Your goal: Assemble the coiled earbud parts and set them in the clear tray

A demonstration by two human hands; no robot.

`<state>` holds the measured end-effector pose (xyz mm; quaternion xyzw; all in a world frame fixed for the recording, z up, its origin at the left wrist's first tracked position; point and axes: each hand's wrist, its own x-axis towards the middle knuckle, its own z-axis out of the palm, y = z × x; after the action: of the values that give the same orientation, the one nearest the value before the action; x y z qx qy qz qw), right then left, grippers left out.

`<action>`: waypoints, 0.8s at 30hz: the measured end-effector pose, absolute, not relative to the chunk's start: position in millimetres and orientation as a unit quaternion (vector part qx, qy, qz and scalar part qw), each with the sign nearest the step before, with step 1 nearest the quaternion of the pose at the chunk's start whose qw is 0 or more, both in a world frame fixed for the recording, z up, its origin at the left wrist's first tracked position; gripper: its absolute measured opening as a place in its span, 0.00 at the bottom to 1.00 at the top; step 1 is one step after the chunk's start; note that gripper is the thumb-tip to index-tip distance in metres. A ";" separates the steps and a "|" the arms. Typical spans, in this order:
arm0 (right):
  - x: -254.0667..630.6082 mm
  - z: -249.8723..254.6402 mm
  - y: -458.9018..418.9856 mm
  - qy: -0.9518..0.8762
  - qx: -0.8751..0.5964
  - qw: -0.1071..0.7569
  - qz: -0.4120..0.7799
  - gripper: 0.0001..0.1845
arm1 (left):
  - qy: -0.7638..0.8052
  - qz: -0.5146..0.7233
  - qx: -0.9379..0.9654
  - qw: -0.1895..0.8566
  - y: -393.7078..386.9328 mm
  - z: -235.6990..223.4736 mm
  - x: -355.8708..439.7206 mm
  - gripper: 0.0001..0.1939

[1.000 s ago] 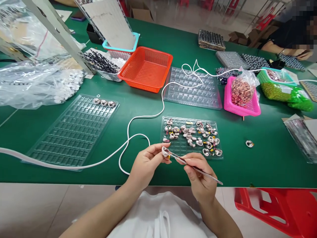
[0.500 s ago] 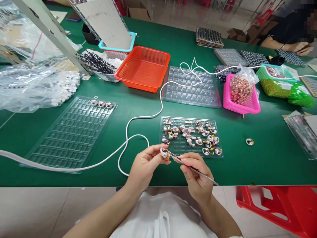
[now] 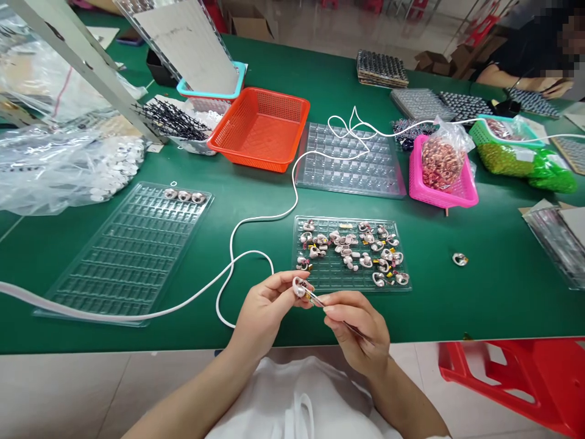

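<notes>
Between the thumb and fingers of my left hand (image 3: 265, 311) is a small pale earphone part (image 3: 299, 287), curved, with a yellow piece at its lower side. My right hand (image 3: 361, 329) pinches metal tweezers (image 3: 315, 298), whose tips reach the underside of the part. Just beyond my hands lies a clear plastic tray (image 3: 320, 277) with many similar parts and bits of yellow and dark wiring. A single loose earphone part (image 3: 460, 259) rests on the green table to the right.
At left, a clear tray (image 3: 123, 256) has three round parts in its top row. A white cable (image 3: 231, 244) winds across the table (image 3: 256, 195). Behind stand an orange basket (image 3: 260, 140) and a pink basket (image 3: 457, 198). A red stool (image 3: 543, 378) is at right; another person sits far right.
The tweezers have turned more steeply, and my right hand has shifted slightly left and closer to the part. My left hand still grips the earphone part. The view has shifted a little.
</notes>
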<state>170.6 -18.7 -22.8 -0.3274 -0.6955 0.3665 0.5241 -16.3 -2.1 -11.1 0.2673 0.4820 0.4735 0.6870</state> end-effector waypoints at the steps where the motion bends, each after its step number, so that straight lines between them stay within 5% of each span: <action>1: 171.0 -22.3 -18.8 -0.700 -0.324 0.521 0.365 0.29 | 0.482 0.473 0.270 0.686 -2.3 -11.2 -16.8 0.08; 18: 171.9 -27.5 -23.4 -0.644 -0.329 0.558 0.407 0.24 | 0.576 0.463 0.423 0.524 -8.6 3.7 -14.9 0.10; 24: 165.1 -29.1 -17.9 -0.547 -0.347 0.590 0.483 0.15 | 0.582 0.451 0.462 0.494 -10.4 -0.3 -15.2 0.10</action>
<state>165.1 -17.9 -29.1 -0.3470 -0.5471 0.4825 0.5895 -15.2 -10.4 -0.3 0.4621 0.5818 0.4514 0.4941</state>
